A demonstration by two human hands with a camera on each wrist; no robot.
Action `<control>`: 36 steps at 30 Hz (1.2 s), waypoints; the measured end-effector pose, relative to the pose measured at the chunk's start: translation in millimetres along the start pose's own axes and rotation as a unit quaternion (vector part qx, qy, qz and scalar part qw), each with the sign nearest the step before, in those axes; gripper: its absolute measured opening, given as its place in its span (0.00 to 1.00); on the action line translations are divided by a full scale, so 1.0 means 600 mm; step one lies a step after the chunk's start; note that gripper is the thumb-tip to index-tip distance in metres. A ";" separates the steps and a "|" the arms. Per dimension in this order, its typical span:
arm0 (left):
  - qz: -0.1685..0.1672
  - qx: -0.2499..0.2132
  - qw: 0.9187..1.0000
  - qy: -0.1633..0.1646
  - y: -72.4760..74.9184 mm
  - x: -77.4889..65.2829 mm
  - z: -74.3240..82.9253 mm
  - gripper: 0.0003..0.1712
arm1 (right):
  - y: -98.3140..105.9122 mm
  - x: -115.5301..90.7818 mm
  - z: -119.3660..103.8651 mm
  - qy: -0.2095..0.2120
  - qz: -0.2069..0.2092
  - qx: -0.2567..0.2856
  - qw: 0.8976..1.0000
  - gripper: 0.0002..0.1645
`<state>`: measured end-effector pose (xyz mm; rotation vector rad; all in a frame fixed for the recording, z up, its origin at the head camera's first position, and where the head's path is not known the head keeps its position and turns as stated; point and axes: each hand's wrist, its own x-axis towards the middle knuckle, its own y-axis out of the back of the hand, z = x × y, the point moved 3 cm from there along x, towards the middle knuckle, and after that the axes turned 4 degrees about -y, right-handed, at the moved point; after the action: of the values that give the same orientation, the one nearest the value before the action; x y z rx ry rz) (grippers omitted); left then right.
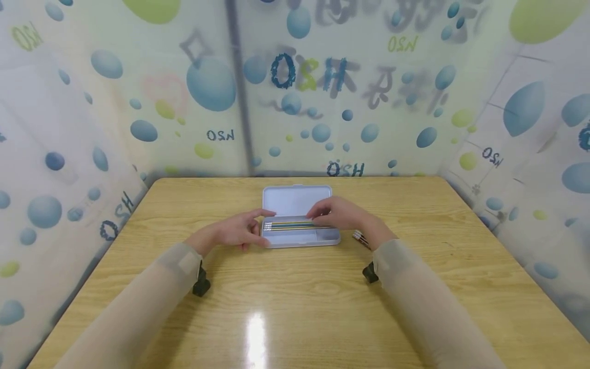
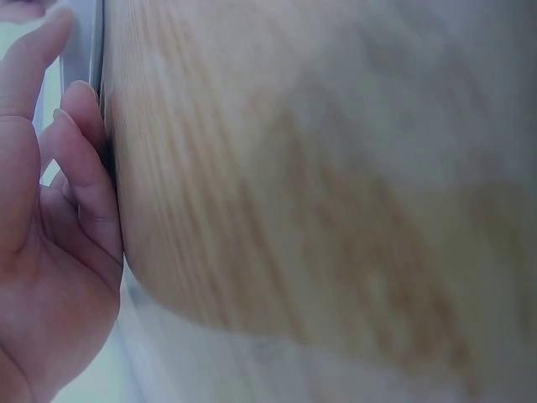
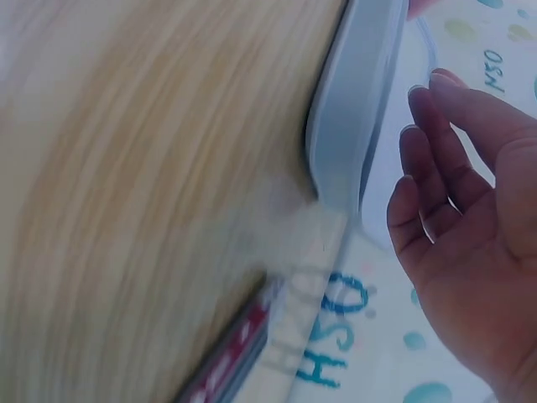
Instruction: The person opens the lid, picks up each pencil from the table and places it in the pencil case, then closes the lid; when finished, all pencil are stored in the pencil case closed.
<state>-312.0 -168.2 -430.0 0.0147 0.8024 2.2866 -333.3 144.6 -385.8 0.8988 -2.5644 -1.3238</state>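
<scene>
A white pencil case [image 1: 290, 238] lies open on the table, its lid [image 1: 297, 200] tilted back. Several striped pencils [image 1: 288, 225] lie side by side in it, white ends to the left. My left hand [image 1: 237, 230] touches the case's left end, thumb by the front corner and index finger by the back one; the other fingers bend beside it in the left wrist view. Over the pencils' right end hovers my right hand [image 1: 343, 212], fingers loosely bent. In the right wrist view nothing shows between its thumb and fingers. Whether they touch the pencils is hidden.
More pencils [image 1: 361, 239], dark with pale ends, lie on the wooden table [image 1: 295, 292] right of the case, partly under my right wrist. Patterned curtains [image 1: 295, 128] stand behind the table and along both sides.
</scene>
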 end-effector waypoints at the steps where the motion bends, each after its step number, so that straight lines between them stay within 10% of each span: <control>1: 0.000 0.001 1.000 -0.001 0.000 0.000 0.000 0.53 | 0.005 -0.006 0.004 0.000 0.003 0.000 1.000 0.13; 14: 0.006 0.015 1.000 0.000 0.007 0.000 0.004 0.53 | 0.052 -0.103 0.099 -0.018 0.012 0.022 1.000 0.17; 36: 0.006 0.013 1.000 0.011 -0.001 0.004 0.003 0.53 | 0.070 -0.214 0.207 -0.111 -0.101 0.073 0.986 0.32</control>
<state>-313.2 -165.7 -429.5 0.0056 0.8463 2.2903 -292.0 322.2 -408.8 1.1223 -2.8365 -1.3704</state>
